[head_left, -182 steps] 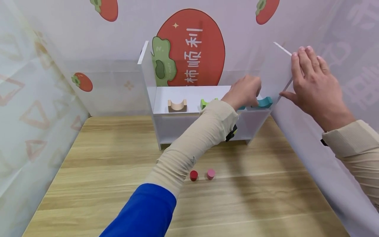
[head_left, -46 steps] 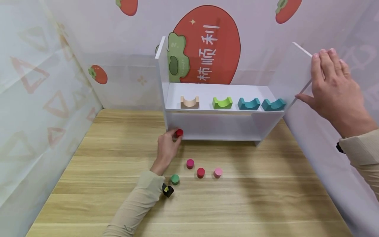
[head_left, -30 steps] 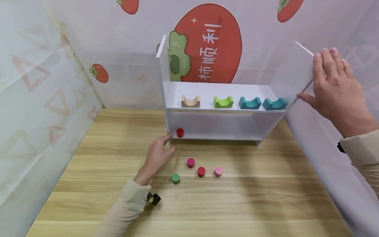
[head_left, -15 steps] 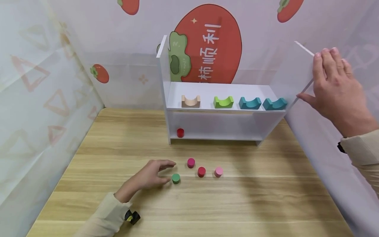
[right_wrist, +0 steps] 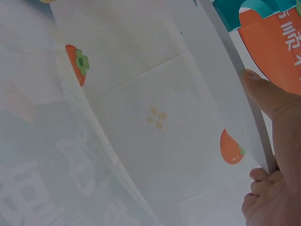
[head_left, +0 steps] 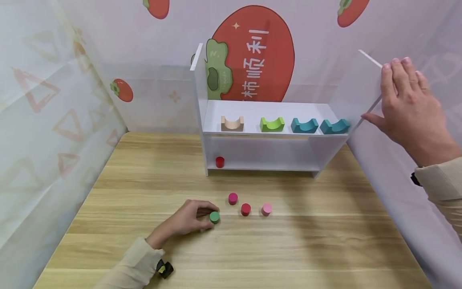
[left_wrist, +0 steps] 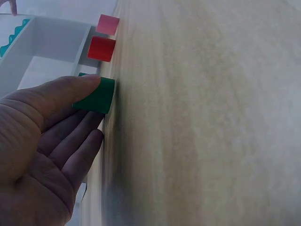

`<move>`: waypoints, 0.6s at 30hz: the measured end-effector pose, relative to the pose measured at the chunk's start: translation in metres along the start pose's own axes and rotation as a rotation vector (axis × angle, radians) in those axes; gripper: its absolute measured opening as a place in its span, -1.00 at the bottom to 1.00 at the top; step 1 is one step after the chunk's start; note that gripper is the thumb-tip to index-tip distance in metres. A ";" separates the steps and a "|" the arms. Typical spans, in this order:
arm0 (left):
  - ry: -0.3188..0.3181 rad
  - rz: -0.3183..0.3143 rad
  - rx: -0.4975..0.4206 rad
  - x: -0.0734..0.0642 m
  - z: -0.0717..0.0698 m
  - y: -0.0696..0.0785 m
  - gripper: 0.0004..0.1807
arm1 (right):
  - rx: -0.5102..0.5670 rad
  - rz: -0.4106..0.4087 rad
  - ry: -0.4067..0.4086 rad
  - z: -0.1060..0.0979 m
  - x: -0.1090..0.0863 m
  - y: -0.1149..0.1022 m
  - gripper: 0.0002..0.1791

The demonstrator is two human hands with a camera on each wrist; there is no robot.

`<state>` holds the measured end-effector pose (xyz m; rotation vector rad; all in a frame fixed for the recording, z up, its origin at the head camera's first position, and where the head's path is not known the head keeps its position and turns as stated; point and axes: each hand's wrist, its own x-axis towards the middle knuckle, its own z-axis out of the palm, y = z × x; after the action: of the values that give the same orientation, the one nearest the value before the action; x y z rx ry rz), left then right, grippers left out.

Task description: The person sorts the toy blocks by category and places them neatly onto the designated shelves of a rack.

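Note:
My left hand (head_left: 188,217) reaches round a small green cylinder block (head_left: 214,217) on the wooden table, thumb on one side and fingers on the other. In the left wrist view, the thumb lies across the green block's side. My right hand (head_left: 413,108) grips the edge of the right side panel (right_wrist: 230,52) of a white two-tier shelf (head_left: 267,107), its thumb on the front edge and its fingers at the outer face. A magenta block (head_left: 233,198), a red block (head_left: 246,209) and a pink block (head_left: 266,209) stand to the right of the left hand.
On the upper shelf board stand arch-cut blocks: one beige (head_left: 232,124), one lime green (head_left: 272,125) and two teal (head_left: 304,126). Another red cylinder (head_left: 219,162) sits at the lower board's left end. Printed cloth walls (head_left: 155,108) enclose the table (head_left: 144,160).
The left hand first worked at the upper shelf, then set a red cylinder on the lower board and withdrew. It has since come down and closed round the green block. The right hand stays put.

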<state>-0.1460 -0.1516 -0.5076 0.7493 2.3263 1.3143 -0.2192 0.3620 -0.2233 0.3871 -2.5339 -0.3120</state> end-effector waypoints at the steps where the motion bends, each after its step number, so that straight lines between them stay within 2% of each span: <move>1: 0.000 -0.003 -0.007 0.001 0.000 0.000 -0.60 | 0.007 -0.001 0.002 0.000 0.000 0.000 0.33; 6: 0.010 -0.014 -0.027 0.003 0.002 0.000 -0.65 | 0.024 -0.002 -0.007 -0.001 0.000 -0.001 0.30; 10: 0.039 -0.006 -0.009 0.007 0.002 0.002 -0.66 | 0.021 0.006 -0.016 -0.001 0.000 -0.001 0.31; 14: 0.091 0.013 0.009 0.017 0.000 0.009 -0.67 | 0.025 0.008 -0.016 -0.001 0.000 -0.001 0.32; 18: 0.130 0.005 0.007 0.030 -0.002 0.020 -0.66 | 0.037 0.002 0.003 0.000 -0.001 -0.001 0.31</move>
<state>-0.1651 -0.1261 -0.4907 0.6912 2.4326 1.3957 -0.2183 0.3615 -0.2235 0.3987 -2.5400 -0.2635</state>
